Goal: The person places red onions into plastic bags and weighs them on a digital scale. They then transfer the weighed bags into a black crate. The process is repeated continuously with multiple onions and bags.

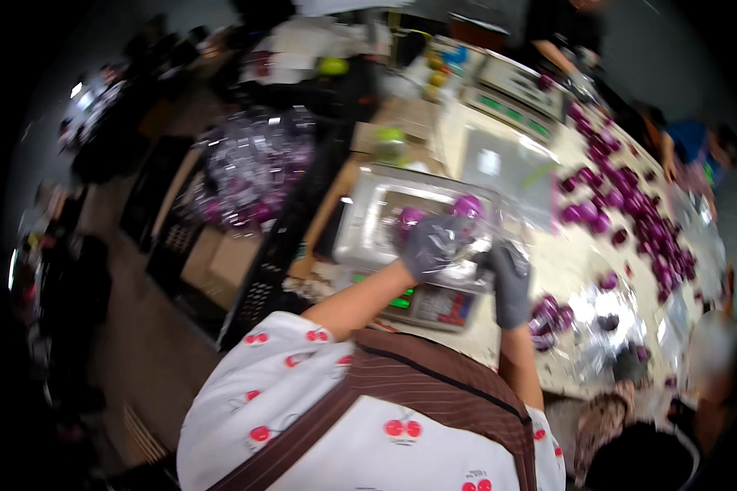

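Note:
Both my hands wear grey gloves and work over a metal weighing tray [360,237] on a scale with a lit green display. My left hand [432,250] is closed on a crinkled clear plastic bag [472,255] above the tray. To its right, my right hand [510,282] has its fingers bent in at the bag's edge; blur partly hides the fingertips. One red onion [467,206] sits just beyond my left hand, and another red onion [410,218] shows by its knuckles. I cannot tell whether these onions lie inside the bag.
A black crate [258,274] at left holds clear bags of red onions [258,168]. Loose onions [630,204] spread along the table's right side. Flat plastic bags [508,168] lie beyond the tray, near a second scale [516,90]. Other people [696,151] stand around the table.

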Available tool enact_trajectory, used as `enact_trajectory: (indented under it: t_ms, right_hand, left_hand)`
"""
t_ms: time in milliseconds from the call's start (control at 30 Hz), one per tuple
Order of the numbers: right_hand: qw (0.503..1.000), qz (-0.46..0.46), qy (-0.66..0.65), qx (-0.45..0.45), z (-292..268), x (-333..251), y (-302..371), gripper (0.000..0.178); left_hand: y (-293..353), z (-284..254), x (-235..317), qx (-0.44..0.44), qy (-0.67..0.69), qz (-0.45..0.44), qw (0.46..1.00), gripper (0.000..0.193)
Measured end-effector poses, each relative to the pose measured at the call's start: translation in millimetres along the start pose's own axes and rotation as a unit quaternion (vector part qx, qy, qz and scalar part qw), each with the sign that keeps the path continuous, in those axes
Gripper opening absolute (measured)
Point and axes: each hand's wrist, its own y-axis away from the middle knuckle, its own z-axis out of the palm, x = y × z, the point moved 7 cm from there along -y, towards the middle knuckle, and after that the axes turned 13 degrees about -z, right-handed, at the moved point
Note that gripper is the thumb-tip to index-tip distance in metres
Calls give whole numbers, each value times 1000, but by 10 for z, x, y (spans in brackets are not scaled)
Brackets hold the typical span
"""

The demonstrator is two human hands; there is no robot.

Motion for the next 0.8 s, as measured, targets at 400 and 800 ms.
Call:
enact_trajectory:
  t_ms: [400, 800]
  right_hand:
    - [999, 20, -15, -32, 56, 139, 104, 20]
    - [994, 83, 34, -68, 452, 498, 171, 19]
  left_hand:
    - [676, -3098, -1981, 269, -260, -305, 876, 42]
    - [3145, -2653, -5265, -148, -576, -705, 386, 55]
